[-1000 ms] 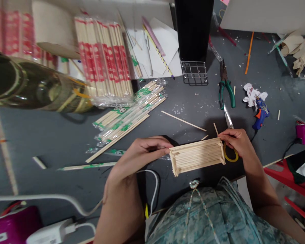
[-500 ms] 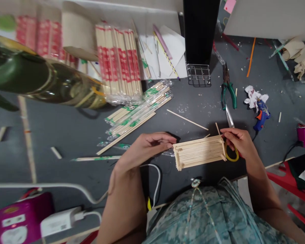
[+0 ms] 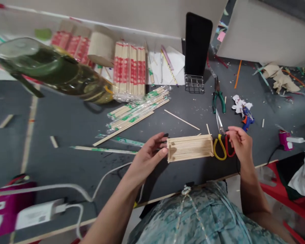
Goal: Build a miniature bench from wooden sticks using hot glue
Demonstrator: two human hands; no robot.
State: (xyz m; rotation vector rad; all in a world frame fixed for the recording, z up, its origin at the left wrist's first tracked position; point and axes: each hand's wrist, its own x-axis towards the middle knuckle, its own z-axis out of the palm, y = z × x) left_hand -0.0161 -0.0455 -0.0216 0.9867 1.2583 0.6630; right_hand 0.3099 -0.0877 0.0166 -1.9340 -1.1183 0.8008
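Note:
A small box-like frame built of wooden sticks [image 3: 189, 148] lies on the dark table [image 3: 73, 128] in front of me. My left hand [image 3: 149, 156] holds its left end, fingers curled round the edge. My right hand [image 3: 240, 144] has come off the frame and hovers just right of it, fingers loosely apart, beside the yellow and red handles of a pair of scissors [image 3: 222, 145]. Nothing shows in the right hand.
Wrapped chopsticks [image 3: 136, 110] lie left of centre, with red-printed packs [image 3: 129, 69] behind. A green glass bottle [image 3: 58, 71] lies at the left. Green pliers [image 3: 218, 96], a blue glue gun [image 3: 247, 118], a black phone on a wire stand [image 3: 197, 51] and white cables [image 3: 73, 193] surround the work.
My right hand has let go of the frame's right end and moved right toward the scissors. The frame now lies lower on the table, held only by my left hand. The view has pulled back.

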